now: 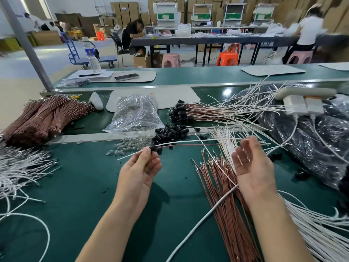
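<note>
This is a factory assembly hall for small electrical parts. The long green counter (170,214) carries piece-work stock: tied bundles of brown wires (43,118), loose white wires (321,239), a heap of black sockets (170,132) and a clear bag of small glass bulbs (135,112). One socket with wires (153,148) is already fitted. Behind, workers (132,35) sit at another long counter (207,41), with plastic stools (171,60) beside it. Cardboard boxes (124,12) are stacked high along the wall, next to shelved workstations (165,14). A blue hand cart (75,53) stands on the bare floor (47,53).
</note>
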A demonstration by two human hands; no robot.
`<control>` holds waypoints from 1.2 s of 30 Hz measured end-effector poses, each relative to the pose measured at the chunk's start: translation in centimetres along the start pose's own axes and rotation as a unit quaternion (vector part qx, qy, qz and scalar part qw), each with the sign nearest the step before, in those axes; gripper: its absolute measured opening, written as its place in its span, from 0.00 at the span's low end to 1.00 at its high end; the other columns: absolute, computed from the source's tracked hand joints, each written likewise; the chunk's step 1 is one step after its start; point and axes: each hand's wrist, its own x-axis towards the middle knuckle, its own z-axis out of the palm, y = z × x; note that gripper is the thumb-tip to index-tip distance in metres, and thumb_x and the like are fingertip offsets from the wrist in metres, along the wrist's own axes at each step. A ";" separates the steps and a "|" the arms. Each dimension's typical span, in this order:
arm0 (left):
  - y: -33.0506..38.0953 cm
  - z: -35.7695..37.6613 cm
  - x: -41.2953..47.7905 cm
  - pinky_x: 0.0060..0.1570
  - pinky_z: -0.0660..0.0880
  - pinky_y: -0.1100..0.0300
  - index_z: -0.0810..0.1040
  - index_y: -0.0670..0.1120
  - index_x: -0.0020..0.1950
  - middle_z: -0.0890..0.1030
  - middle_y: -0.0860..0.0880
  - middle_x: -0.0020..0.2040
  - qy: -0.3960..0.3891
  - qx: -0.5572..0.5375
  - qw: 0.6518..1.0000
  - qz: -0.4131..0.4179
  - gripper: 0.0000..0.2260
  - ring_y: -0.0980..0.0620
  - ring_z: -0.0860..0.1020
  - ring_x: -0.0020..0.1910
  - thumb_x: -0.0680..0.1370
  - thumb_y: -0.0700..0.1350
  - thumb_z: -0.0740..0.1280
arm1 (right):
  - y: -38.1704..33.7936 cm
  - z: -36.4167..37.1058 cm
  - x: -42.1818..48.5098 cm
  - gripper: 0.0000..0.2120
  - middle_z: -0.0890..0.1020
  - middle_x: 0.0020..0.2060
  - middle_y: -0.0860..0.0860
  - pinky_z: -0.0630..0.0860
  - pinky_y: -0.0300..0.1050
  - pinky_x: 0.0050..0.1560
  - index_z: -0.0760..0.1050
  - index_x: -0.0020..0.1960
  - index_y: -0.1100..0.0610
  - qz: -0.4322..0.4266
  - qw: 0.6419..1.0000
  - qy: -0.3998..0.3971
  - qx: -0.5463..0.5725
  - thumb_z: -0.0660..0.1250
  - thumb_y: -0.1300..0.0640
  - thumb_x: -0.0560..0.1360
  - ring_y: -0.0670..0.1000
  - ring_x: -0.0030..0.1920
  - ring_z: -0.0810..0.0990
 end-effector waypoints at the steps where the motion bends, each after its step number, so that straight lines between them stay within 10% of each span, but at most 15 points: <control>1: 0.1 -0.1 0.1 0.39 0.82 0.63 0.80 0.42 0.51 0.84 0.48 0.38 0.003 0.000 1.000 -0.003 0.06 0.54 0.82 0.35 0.79 0.43 0.68 | -0.3 -0.2 0.2 0.09 0.84 0.41 0.47 0.81 0.38 0.41 0.80 0.50 0.55 -0.010 1.000 0.015 0.013 0.72 0.51 0.74 0.44 0.40 0.82; 10: 0.6 -0.3 0.4 0.39 0.81 0.62 0.78 0.40 0.54 0.85 0.47 0.40 0.032 -0.074 0.996 -0.031 0.08 0.53 0.84 0.37 0.80 0.44 0.68 | -0.9 -1.4 1.3 0.21 0.82 0.44 0.53 0.82 0.38 0.46 0.68 0.70 0.59 -0.091 0.987 0.101 0.081 0.68 0.53 0.81 0.47 0.41 0.84; 12: 0.5 -0.1 0.1 0.40 0.82 0.62 0.79 0.40 0.54 0.86 0.45 0.43 0.028 -0.098 0.994 -0.027 0.08 0.52 0.85 0.40 0.79 0.43 0.69 | -0.4 -0.7 0.6 0.10 0.80 0.42 0.52 0.80 0.38 0.41 0.70 0.63 0.56 -0.146 0.981 0.126 -0.017 0.63 0.55 0.83 0.46 0.36 0.82; 15: -0.2 0.6 -0.4 0.42 0.82 0.61 0.80 0.41 0.54 0.86 0.44 0.45 -0.016 -0.087 0.996 -0.026 0.09 0.50 0.86 0.42 0.77 0.43 0.70 | 1.6 0.8 -1.5 0.10 0.82 0.35 0.50 0.77 0.38 0.33 0.79 0.47 0.49 -0.138 0.957 -0.056 -0.249 0.62 0.49 0.82 0.46 0.32 0.80; 19: -1.8 1.6 -1.5 0.39 0.81 0.60 0.80 0.41 0.53 0.86 0.41 0.43 -0.115 0.018 0.992 -0.040 0.11 0.49 0.85 0.38 0.72 0.42 0.71 | 4.7 3.2 -4.0 0.14 0.87 0.47 0.49 0.80 0.41 0.36 0.83 0.54 0.43 0.023 0.904 -0.277 -0.326 0.66 0.38 0.75 0.48 0.40 0.84; 23: -2.4 1.3 -1.6 0.42 0.80 0.57 0.83 0.41 0.53 0.83 0.41 0.43 -0.151 0.134 0.979 -0.011 0.15 0.48 0.80 0.39 0.70 0.47 0.74 | 5.7 3.3 -3.9 0.12 0.88 0.47 0.53 0.84 0.52 0.46 0.85 0.53 0.48 0.037 0.930 -0.234 -0.280 0.72 0.46 0.71 0.50 0.46 0.86; 36: -2.1 0.8 -1.4 0.40 0.79 0.65 0.88 0.51 0.46 0.85 0.50 0.41 -0.069 0.254 0.960 0.099 0.07 0.58 0.80 0.38 0.72 0.51 0.73 | 5.7 3.1 -3.1 0.13 0.87 0.42 0.54 0.80 0.37 0.39 0.86 0.47 0.53 0.078 0.965 -0.178 -0.177 0.75 0.47 0.67 0.47 0.42 0.85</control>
